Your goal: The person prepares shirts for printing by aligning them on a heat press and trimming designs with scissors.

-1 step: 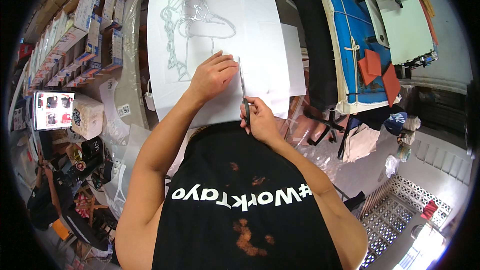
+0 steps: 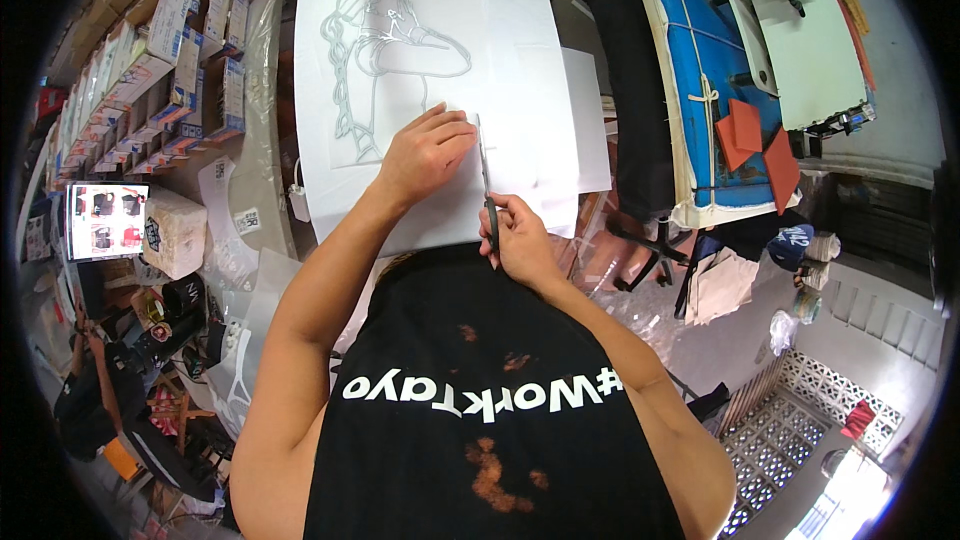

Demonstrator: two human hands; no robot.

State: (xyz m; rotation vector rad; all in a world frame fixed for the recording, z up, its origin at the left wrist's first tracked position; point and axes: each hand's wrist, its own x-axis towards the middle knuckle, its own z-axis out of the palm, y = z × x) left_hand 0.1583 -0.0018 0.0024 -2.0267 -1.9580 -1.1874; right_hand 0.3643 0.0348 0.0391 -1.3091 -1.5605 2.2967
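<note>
A large white sheet [image 2: 540, 90] lies in front of me, with a grey outline drawing [image 2: 415, 60] of a figure with a braid on its far left part. My left hand [image 2: 430, 155] rests on the sheet just below the drawing. Its palm faces down, its fingers are bent a little, and it touches the sheet left of the blades. Dark-handled scissors [image 2: 491, 215] are in my right hand [image 2: 525, 245] at the sheet's near edge. Their narrow blades point away from me along the sheet, their tips close to my left fingers. Whether the blades are parted is too small to tell.
Open cartons [image 2: 160, 50] fill a rack on the left, above a lit screen [image 2: 107, 221]. To the right are a long black roll [image 2: 635, 100] and a blue-topped table [image 2: 690, 50] with red-orange pieces [image 2: 740, 130]. A person [image 2: 100, 390] is at the lower left.
</note>
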